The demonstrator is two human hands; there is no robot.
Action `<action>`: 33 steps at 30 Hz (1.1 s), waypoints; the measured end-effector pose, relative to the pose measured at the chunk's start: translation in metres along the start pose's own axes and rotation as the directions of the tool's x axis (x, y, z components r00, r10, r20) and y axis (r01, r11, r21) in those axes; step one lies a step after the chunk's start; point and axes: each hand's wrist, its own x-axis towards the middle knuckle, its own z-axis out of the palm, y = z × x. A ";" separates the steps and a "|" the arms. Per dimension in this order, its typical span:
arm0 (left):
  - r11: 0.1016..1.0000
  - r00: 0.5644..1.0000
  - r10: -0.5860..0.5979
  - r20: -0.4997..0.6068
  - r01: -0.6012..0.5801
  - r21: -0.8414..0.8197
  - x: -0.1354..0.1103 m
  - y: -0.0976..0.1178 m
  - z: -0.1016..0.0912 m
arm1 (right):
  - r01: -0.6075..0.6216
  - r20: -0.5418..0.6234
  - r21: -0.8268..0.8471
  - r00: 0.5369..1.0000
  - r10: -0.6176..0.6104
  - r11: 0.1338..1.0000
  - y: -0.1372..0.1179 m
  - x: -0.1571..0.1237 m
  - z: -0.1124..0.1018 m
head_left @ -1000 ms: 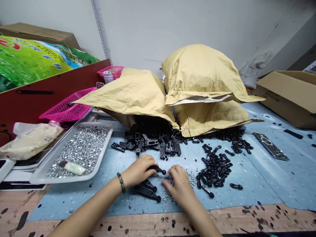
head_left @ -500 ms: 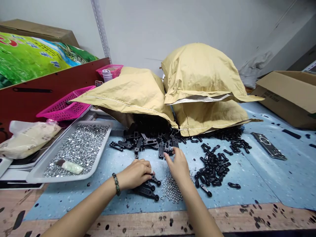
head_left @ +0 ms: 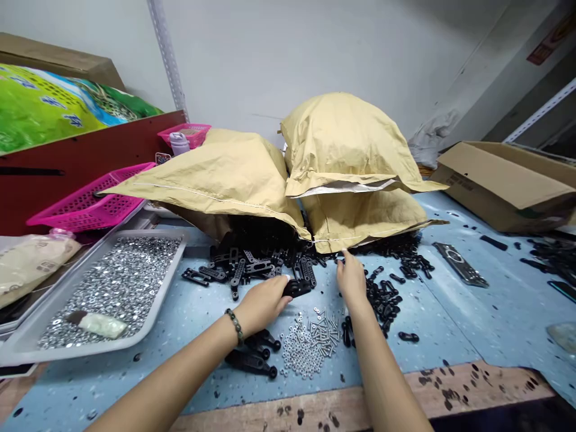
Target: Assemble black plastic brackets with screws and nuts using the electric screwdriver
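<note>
Right hand (head_left: 352, 279) ahead of left hand (head_left: 265, 303)

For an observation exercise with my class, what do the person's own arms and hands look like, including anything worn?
The left hand and right hand are ungloved, and no sleeve shows on the left forearm or right forearm. A bracelet of round, dark, partly greenish beads sits just behind the left hand; none shows on the right.
</note>
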 end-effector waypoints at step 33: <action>0.367 0.942 -0.319 -0.105 0.020 -0.930 -0.045 0.024 -0.025 | 0.008 0.026 0.799 0.998 -0.049 0.601 -0.139 -0.066 0.027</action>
